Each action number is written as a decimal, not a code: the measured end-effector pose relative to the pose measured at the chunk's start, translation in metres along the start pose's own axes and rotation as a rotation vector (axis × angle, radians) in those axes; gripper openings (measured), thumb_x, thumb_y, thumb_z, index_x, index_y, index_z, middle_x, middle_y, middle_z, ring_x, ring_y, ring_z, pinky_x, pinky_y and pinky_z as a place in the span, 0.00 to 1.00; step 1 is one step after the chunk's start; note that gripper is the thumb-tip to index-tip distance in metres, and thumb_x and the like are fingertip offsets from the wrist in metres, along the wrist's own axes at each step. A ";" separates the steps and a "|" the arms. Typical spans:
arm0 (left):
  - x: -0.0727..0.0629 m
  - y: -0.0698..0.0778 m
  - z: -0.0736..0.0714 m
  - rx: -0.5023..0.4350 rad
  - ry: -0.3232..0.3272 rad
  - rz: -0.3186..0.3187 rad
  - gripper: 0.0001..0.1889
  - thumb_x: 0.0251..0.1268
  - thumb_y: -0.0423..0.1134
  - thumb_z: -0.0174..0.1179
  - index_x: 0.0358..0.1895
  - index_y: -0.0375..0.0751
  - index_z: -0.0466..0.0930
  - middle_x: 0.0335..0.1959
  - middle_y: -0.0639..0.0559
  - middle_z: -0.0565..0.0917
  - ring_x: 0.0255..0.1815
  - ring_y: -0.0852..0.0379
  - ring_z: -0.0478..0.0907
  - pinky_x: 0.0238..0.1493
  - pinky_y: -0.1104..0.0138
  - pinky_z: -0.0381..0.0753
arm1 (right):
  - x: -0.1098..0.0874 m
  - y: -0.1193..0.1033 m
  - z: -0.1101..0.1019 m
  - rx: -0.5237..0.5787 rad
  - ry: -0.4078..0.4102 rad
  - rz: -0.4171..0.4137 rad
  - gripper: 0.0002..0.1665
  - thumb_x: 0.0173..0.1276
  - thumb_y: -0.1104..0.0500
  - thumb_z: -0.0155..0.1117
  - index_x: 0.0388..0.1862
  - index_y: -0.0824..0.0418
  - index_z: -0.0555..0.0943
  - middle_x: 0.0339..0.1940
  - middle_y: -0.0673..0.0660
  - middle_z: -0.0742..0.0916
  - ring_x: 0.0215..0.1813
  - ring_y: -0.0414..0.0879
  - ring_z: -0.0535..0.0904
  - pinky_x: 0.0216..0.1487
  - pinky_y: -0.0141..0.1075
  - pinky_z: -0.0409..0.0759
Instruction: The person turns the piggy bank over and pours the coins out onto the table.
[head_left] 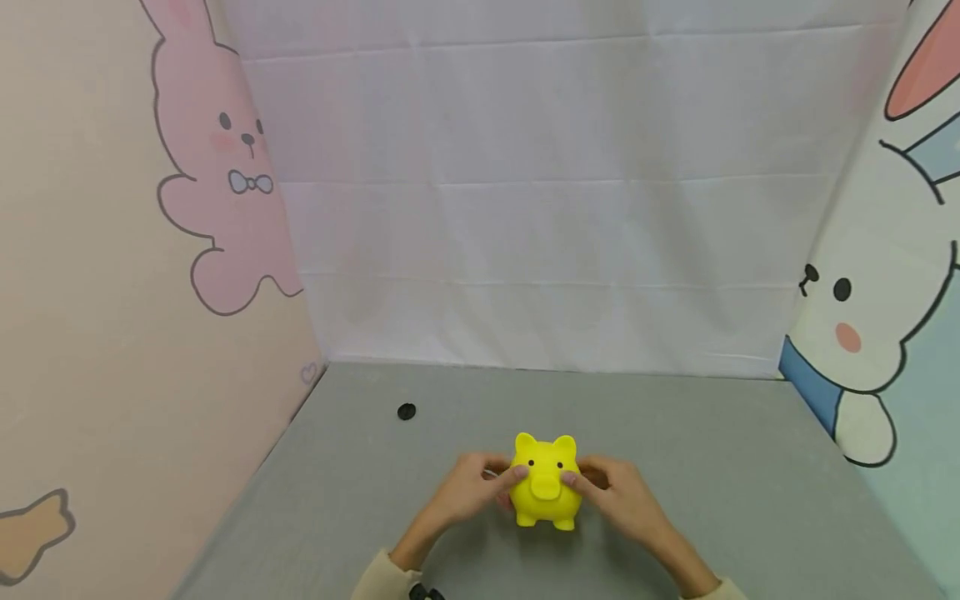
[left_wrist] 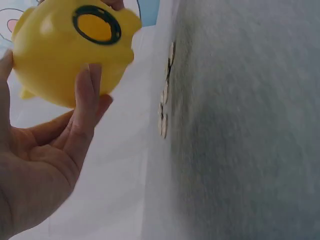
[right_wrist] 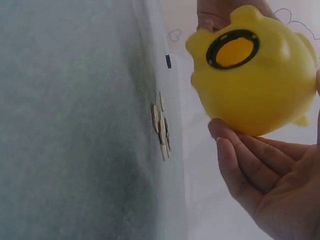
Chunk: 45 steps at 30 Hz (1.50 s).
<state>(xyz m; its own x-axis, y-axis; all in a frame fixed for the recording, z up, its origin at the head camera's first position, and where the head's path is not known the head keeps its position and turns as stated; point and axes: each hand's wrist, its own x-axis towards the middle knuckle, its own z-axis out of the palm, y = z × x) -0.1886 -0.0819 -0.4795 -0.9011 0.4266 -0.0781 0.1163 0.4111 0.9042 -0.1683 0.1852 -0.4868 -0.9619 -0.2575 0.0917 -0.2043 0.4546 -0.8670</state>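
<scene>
A yellow piggy bank [head_left: 538, 507] hangs a little above the grey table, its face toward the head camera. My left hand [head_left: 467, 490] grips one side of it, thumb at the front beside the snout and fingers behind. On the other side my right hand [head_left: 626, 502] holds it the same way. Both wrist views show a round opening [left_wrist: 95, 27] with a dark rim in the underside. Several coins [right_wrist: 162, 125] lie in a loose group on the table below and beyond the bank; in the head view it hides them.
A small round black cap [head_left: 407, 412] lies at the back left of the grey table [head_left: 720, 467]. A white cloth [head_left: 525, 208] hangs behind the table. Walls with cartoon rabbits flank it, and a dark object [head_left: 426, 592] is at my left cuff.
</scene>
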 end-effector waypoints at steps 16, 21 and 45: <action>0.003 -0.013 0.003 -0.059 0.004 -0.052 0.31 0.69 0.65 0.65 0.60 0.43 0.86 0.51 0.48 0.91 0.36 0.55 0.90 0.42 0.59 0.91 | 0.002 0.004 0.003 0.014 -0.055 0.050 0.29 0.75 0.42 0.67 0.60 0.64 0.85 0.53 0.60 0.92 0.47 0.45 0.90 0.46 0.36 0.90; -0.001 -0.021 -0.003 -0.101 0.016 0.087 0.39 0.60 0.52 0.78 0.75 0.53 0.74 0.74 0.47 0.78 0.58 0.50 0.88 0.57 0.61 0.90 | -0.001 0.013 0.007 -0.042 0.035 -0.253 0.44 0.62 0.48 0.82 0.73 0.61 0.76 0.66 0.62 0.87 0.60 0.48 0.87 0.52 0.43 0.91; 0.000 -0.026 0.000 -0.095 0.077 0.175 0.33 0.65 0.52 0.75 0.73 0.57 0.76 0.70 0.48 0.80 0.48 0.58 0.89 0.51 0.64 0.91 | -0.002 0.017 0.010 -0.118 0.165 -0.300 0.37 0.61 0.46 0.82 0.65 0.59 0.81 0.55 0.53 0.92 0.49 0.37 0.88 0.49 0.42 0.91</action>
<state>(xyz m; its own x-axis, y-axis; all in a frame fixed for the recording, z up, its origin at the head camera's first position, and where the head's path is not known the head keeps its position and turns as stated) -0.1919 -0.0927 -0.5024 -0.9002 0.4206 0.1129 0.2376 0.2570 0.9368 -0.1684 0.1847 -0.5067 -0.8703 -0.2581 0.4196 -0.4924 0.4774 -0.7278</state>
